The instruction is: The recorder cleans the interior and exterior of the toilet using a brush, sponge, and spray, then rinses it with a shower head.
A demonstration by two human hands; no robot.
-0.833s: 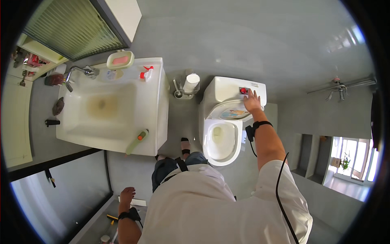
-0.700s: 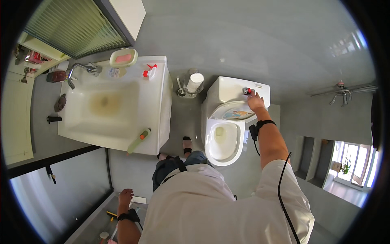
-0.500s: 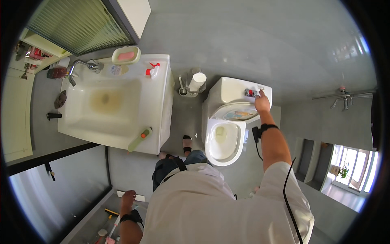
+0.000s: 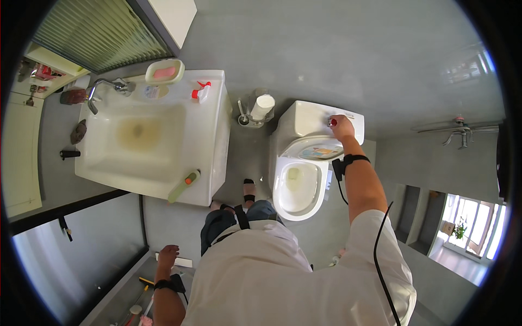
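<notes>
My right hand is over the cistern lid of the white toilet. Its fingers are closed round a small dark object with a red part, which they mostly hide, so I cannot tell its kind. Below the hand the toilet lid stands raised, with a coloured picture on it. The bowl lies uncovered, a pale yellowish patch at its bottom. Down at the lower left, my left hand hangs with loosely curled fingers and nothing visible in it.
Left of the toilet stands a white basin with a brownish stain. On its rim are a red-and-white spray bottle, a soap dish and a green bottle. A toilet brush holder stands between basin and toilet.
My right hand has moved left along the cistern lid, from its right part onto the small red-and-dark object, and closed round it. My left hand has shifted slightly up and left.
</notes>
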